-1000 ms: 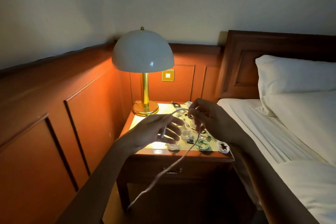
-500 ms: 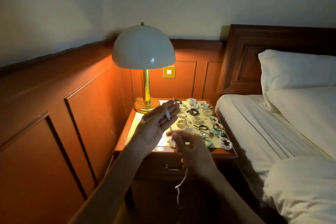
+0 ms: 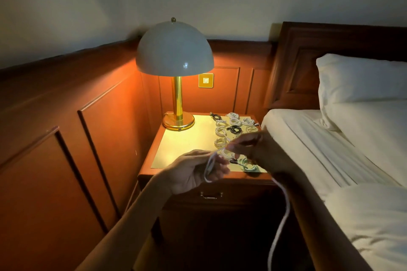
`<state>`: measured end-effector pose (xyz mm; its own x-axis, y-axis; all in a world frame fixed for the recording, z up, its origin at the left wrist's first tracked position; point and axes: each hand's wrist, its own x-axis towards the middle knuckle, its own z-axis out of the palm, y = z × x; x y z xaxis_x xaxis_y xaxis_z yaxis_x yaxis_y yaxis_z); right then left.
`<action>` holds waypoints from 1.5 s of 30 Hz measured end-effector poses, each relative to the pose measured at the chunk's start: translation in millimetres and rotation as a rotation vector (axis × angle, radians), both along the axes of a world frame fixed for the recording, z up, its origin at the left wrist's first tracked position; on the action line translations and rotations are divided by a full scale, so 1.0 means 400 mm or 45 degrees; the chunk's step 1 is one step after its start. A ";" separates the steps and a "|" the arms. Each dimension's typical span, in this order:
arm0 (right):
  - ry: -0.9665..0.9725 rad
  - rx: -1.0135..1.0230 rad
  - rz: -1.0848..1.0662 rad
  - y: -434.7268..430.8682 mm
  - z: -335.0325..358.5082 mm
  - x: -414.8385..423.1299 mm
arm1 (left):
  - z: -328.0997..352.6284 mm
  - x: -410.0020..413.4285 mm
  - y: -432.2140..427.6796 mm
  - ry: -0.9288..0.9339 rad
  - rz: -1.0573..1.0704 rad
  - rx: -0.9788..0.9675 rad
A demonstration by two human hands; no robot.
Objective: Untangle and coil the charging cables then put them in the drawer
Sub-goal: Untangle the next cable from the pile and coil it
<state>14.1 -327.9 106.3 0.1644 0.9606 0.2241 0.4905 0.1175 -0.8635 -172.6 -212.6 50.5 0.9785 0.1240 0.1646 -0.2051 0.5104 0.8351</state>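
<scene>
A white charging cable (image 3: 284, 211) runs between both hands above the front edge of the wooden nightstand (image 3: 154, 174). My left hand (image 3: 193, 169) grips a small loop of it, fingers curled round the strands. My right hand (image 3: 257, 149) pinches the cable higher up, and the long free end hangs down past the drawer front toward the floor. Several coiled cables (image 3: 233, 127), white, black and green, lie in rows on the right half of the nightstand top. The drawer (image 3: 210, 194) under the top is closed, its metal handle showing.
A brass lamp with a white dome shade (image 3: 175, 48) stands lit at the back left of the nightstand. Wood wall panelling runs along the left. The bed (image 3: 343, 156) with white sheets and a pillow presses against the nightstand's right side.
My right hand rose from below the nightstand edge to above the coils, drawing the cable up. My left hand dropped lower and now holds a loop. The camera moved closer.
</scene>
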 end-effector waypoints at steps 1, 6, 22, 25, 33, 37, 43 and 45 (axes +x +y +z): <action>0.116 -0.012 -0.043 0.005 -0.035 -0.008 | -0.005 0.004 -0.002 0.007 0.098 -0.174; 0.606 -0.077 -0.217 0.005 -0.195 -0.078 | -0.027 0.044 -0.038 -0.057 0.594 -0.761; -0.071 0.007 0.033 -0.038 -0.044 0.034 | -0.019 -0.012 -0.019 0.104 0.027 0.419; 0.407 -0.007 -0.101 -0.026 -0.118 -0.006 | -0.003 -0.008 -0.035 -0.045 0.354 -0.166; 0.044 -0.136 -0.215 -0.056 -0.206 -0.171 | -0.083 0.080 -0.071 0.157 1.519 0.111; -0.359 -0.208 -0.056 -0.058 -0.148 -0.124 | -0.119 0.068 -0.056 0.212 1.698 1.135; -0.784 -0.124 -0.005 -0.027 -0.032 -0.037 | -0.075 0.040 -0.039 0.330 0.951 1.578; -0.624 -0.091 0.093 -0.022 -0.005 0.003 | -0.044 0.018 -0.022 0.295 0.438 1.230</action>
<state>15.1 -336.6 104.4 -0.0122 0.9814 0.1915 0.8334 0.1158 -0.5404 -165.5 -221.5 32.9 0.9358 0.3170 0.1545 0.0045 -0.4489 0.8936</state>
